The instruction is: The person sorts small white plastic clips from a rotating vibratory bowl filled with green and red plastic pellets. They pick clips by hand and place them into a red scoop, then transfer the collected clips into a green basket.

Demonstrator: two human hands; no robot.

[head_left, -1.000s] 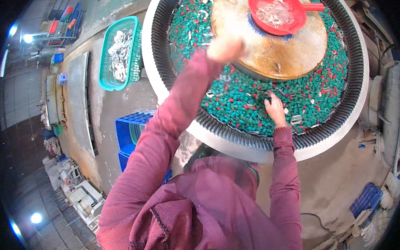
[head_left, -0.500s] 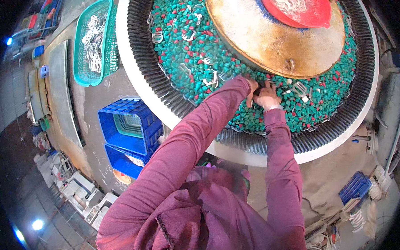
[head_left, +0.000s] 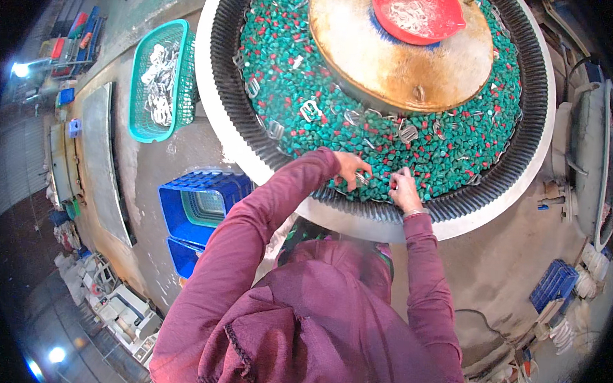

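My left hand [head_left: 352, 169] hovers low over the near part of a round tub [head_left: 218, 105], its fingers closed around a small silver metal buckle [head_left: 363, 179]. Close by on the right, my right hand [head_left: 406, 191] is pinched just above the stones; what its fingertips hold, if anything, is hidden. Small green and red tumbling stones [head_left: 283, 88] fill the tub's ring. Several silver buckles lie among them, including a slotted buckle [head_left: 311, 110] beyond my left hand and another buckle [head_left: 409, 133] beyond my right.
A rusty pale dome [head_left: 407, 79] rises mid-tub, bearing a red bowl [head_left: 418, 18] with whitish contents. At left, a green basket [head_left: 137, 92] holds silver metal pieces. Blue crates [head_left: 172, 209] stand below it. Another blue crate [head_left: 553, 284] sits at far right.
Both hands have come nearer to me, from beside the dome to the tub's near edge, and moved apart. A silver buckle now shows in my left fingers. The whole view has shifted slightly.
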